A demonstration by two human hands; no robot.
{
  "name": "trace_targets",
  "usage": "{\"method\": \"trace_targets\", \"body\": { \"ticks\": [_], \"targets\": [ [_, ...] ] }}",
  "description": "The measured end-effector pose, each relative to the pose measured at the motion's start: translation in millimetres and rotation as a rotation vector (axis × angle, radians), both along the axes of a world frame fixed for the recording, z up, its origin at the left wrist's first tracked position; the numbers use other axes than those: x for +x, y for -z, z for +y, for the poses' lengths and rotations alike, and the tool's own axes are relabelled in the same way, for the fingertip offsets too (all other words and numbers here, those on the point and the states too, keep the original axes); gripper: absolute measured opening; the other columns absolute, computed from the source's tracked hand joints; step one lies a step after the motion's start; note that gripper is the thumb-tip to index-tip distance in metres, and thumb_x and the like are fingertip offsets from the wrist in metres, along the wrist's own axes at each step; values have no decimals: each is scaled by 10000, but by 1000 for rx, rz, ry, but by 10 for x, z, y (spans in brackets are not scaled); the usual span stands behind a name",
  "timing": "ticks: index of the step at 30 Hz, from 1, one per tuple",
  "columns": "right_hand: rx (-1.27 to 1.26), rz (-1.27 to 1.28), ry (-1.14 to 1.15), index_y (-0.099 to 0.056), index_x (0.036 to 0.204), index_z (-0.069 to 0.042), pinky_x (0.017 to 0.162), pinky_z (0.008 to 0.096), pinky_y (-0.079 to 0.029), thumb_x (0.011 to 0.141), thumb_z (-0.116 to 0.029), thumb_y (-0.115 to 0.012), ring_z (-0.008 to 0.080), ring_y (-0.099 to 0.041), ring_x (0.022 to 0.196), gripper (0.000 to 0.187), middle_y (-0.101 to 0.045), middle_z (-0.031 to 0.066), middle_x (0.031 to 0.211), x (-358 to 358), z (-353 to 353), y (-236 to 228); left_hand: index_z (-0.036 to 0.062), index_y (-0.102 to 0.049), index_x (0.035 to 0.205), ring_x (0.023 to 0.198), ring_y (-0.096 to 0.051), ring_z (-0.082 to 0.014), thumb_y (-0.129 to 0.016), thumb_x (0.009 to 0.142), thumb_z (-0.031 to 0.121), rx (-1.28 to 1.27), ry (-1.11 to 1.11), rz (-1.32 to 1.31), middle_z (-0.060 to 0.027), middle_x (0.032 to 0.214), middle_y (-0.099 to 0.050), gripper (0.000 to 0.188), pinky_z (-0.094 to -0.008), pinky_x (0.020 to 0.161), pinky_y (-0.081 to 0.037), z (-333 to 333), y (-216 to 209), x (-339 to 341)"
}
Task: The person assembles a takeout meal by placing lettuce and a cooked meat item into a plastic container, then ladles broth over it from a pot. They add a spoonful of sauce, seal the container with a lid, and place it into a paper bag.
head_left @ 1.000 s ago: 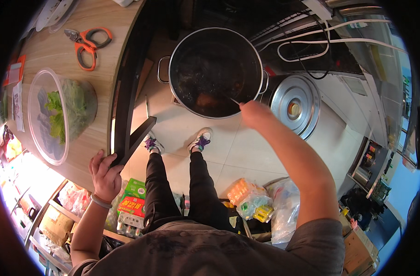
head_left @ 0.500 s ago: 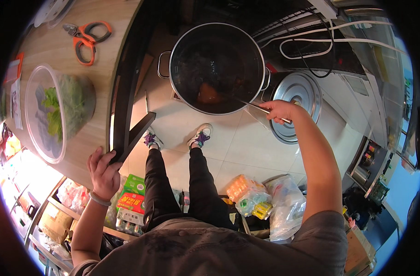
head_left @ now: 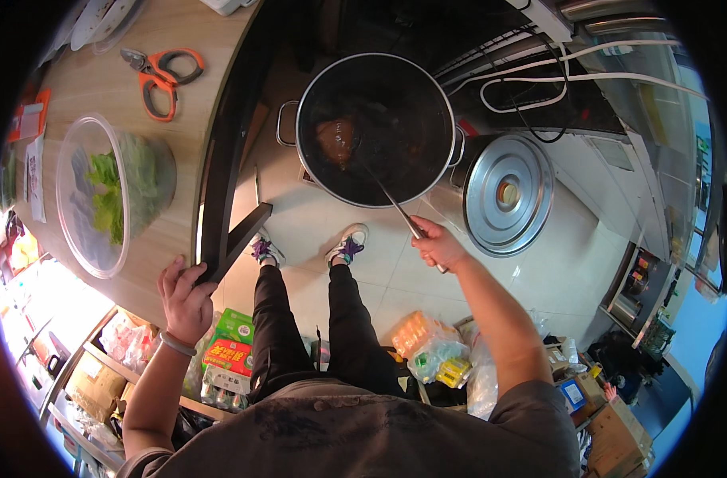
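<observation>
My right hand [head_left: 437, 242] is closed around the handle of a long-handled metal utensil [head_left: 393, 201]. The handle slants over the near rim of a large two-handled metal pot [head_left: 298, 145], and its far end disappears into dark contents, so its kind is hidden. Beside that end, a reddish-brown lump or patch [head_left: 335, 140] shows left of the pot's middle. At the left, my left hand [head_left: 185, 298] bends its fingers over the near corner of the dark table edge [head_left: 210, 272].
On the wooden table [head_left: 190, 147] are orange-handled scissors [head_left: 163, 73] and a clear tub [head_left: 91, 263] with green leaves. A round metal lid [head_left: 508, 231] sits right of the pot. White cables [head_left: 531, 77] run behind. Bagged goods [head_left: 439, 350] and packs [head_left: 229, 350] lie near my legs.
My right hand has moved left and nearer to me, swinging the utensil steeper. The brown patch has shifted left and farther away in the pot. My left hand stays at the table corner.
</observation>
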State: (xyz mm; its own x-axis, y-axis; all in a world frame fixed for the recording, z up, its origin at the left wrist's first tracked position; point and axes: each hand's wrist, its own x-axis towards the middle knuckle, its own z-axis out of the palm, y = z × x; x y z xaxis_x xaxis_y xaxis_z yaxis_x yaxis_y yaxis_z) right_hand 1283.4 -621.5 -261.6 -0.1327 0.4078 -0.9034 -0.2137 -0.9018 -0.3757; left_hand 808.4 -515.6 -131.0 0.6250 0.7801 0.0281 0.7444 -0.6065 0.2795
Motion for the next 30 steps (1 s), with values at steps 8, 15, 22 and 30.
{"method": "trace_targets", "body": {
  "ticks": [8,15,22,30],
  "targets": [
    [61,81,230,-309,1476,-156,433,204,-339,900,-15,-559,59,-418,540,644,-543,-1,852,-316,-92,4,114,-647,757,1203,-458,-347,-590,651,-10,-3,-2,5,-66,1081,-622,173,-503,970,-355,-6,-2,6],
    [102,-4,248,-367,1443,-148,407,222,-343,878,0,-558,69,-416,514,615,-507,-6,798,-333,-161,-251,122,-640,761,1201,-458,-341,-605,642,1,3,10,-12,-56,1080,-623,173,-504,964,-359,10,-28,-1],
    [85,54,273,-362,1439,-165,408,208,-325,892,17,-542,50,-394,481,604,-506,-17,794,-355,-249,-644,130,-643,770,1182,-465,-320,-643,610,44,-36,12,-44,-32,1131,-604,181,-499,964,-388,30,-112,-94],
    [59,25,345,-363,1439,-181,405,221,-341,881,38,-549,54,-407,491,628,-518,-10,802,-529,-547,-1002,127,-650,831,1172,-484,-322,-623,683,62,-36,-2,-60,-46,1146,-584,164,-472,979,-397,-17,-176,-122]
  ]
}}
